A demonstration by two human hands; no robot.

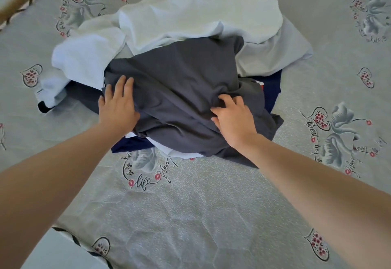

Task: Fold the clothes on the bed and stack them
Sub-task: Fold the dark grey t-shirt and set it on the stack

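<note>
Head view: the left hand (119, 101) lies flat and the right hand (231, 116) bunches the crumpled dark grey cotton garment (179, 91) atop the unfolded pile on the floral grey bedsheet (190, 215); best lifted clear before folding.

Both bare forearms reached forward from the near edge, converging toward the middle. The left hand (118, 103) lay palm down, its fingers straight and close together, pointing away, pressing flat on the cloth. The right hand (233, 118) sat just to its right, knuckles raised, its fingers curled and pinching a bunch of the cloth.
</note>
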